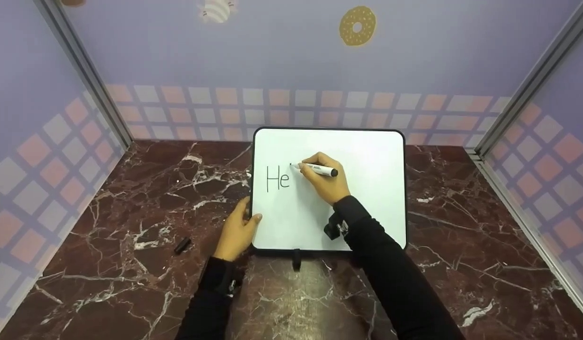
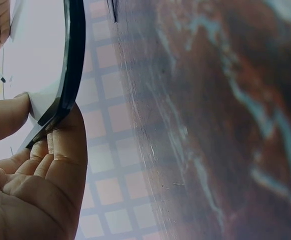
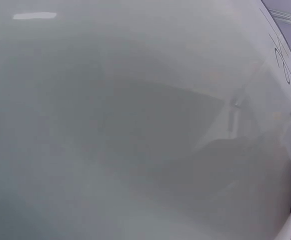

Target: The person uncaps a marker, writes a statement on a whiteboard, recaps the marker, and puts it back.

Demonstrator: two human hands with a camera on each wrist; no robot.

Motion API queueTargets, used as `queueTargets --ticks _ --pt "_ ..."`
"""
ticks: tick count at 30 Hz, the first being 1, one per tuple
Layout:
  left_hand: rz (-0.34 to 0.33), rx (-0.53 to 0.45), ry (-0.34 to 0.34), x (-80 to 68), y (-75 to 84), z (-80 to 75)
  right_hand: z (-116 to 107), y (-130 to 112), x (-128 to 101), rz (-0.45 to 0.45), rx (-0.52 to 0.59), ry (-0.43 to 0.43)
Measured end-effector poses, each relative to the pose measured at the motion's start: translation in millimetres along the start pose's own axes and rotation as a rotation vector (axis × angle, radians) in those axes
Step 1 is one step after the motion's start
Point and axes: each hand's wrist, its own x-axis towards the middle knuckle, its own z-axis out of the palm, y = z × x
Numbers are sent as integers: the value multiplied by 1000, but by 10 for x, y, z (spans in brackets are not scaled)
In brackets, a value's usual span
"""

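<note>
One whiteboard (image 1: 367, 156), white face, black rim, lies flat on the marble table (image 1: 461, 226), toward the back wall and roughly centred. All places below are given from the board.

Two hands in view, both in black sleeves.

Right hand (image 1: 325, 182): over the board's middle, fingers curled round one marker (image 1: 318, 169). The marker lies nearly level, black end to the right, tip pointing left and meeting the board just right of the writing. In the left wrist view the same tip (image 2: 0, 77) shows small at the far edge of the board's face (image 2: 35, 55).

Left hand (image 1: 238, 230): at the board's left edge, near the lower left corner. Thumb lies over the rim onto the white face; fingers run along and under the rim (image 2: 74, 60). A light pinch on the edge, hand otherwise loose.

Writing (image 1: 278, 178): two letters, "He", black, on the left half of the board, level with the marker tip.

One cap (image 1: 182, 245), small and black, on the table left of the board and below its lower left corner, well apart from the left hand.

One small black tab (image 1: 296, 259) juts from the middle of the board's near edge.

Right wrist view: almost all white board face (image 3: 135, 125); hand barely seen at the right edge.
</note>
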Motion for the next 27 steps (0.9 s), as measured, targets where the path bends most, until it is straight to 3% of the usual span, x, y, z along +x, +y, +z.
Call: queueTargets --ticks 15,27 --pt "3 4 -3 -2 -8 4 -4 -24 -30 6 -72 -10" --pt "-4 16 -1 -5 -2 -5 -24 -15 -83 12 -57 -63"
